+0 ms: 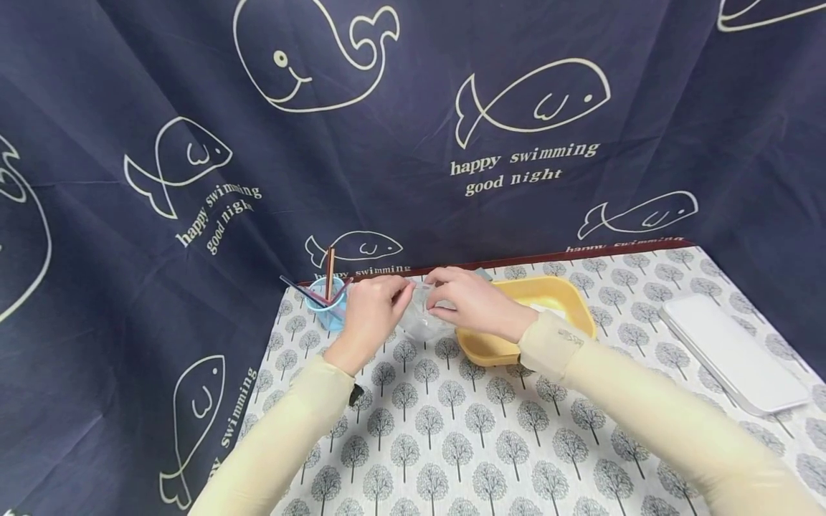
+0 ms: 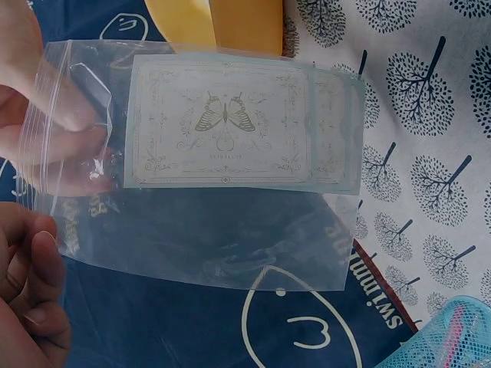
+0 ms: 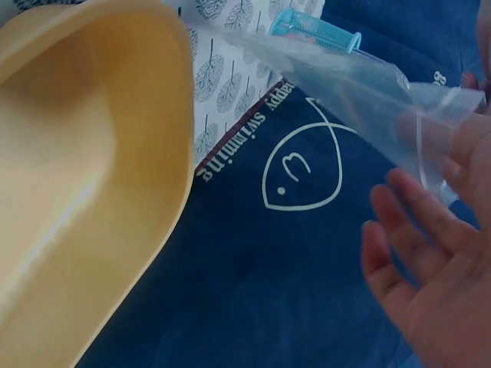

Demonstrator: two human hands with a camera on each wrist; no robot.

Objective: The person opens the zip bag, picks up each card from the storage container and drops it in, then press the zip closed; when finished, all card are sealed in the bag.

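Observation:
A clear zip-lock bag (image 1: 422, 324) hangs between both hands over the back of the table. Through its plastic in the left wrist view shows pale cards (image 2: 222, 165) with a butterfly print, one partly overlapping another. My left hand (image 1: 373, 309) pinches the bag's zip end near one corner. My right hand (image 1: 479, 302) holds the same end farther along, some fingers showing through the plastic. In the right wrist view, its other fingers (image 3: 437, 230) are spread apart below the bag.
To the right of the bag is a yellow plastic basin (image 1: 480, 349) with something white inside. A blue mesh pen holder (image 1: 330, 319) with several pens stands at the back left. At the right lies a white rectangular object (image 1: 732, 351). A dark blue printed curtain (image 1: 413, 158) hangs behind the table.

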